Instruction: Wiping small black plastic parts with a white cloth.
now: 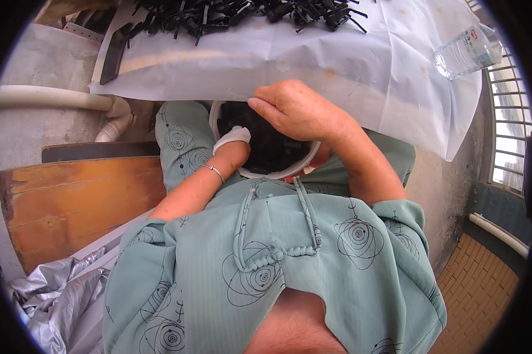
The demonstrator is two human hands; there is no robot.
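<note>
As the curled right hand (298, 110) rests on the round white-rimmed bowl of black parts (266, 147), the left hand (233, 137), grip hidden inside, could tip it.

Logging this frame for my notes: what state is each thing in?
Round tub: on the lap, holding dark pieces.
Left hand: white-gloved, reaching inside the tub.
Right hand: bare, curled over the tub's rim.
Plastic bottle: lying on its side.
Black parts: heaped on white sheet.
</note>
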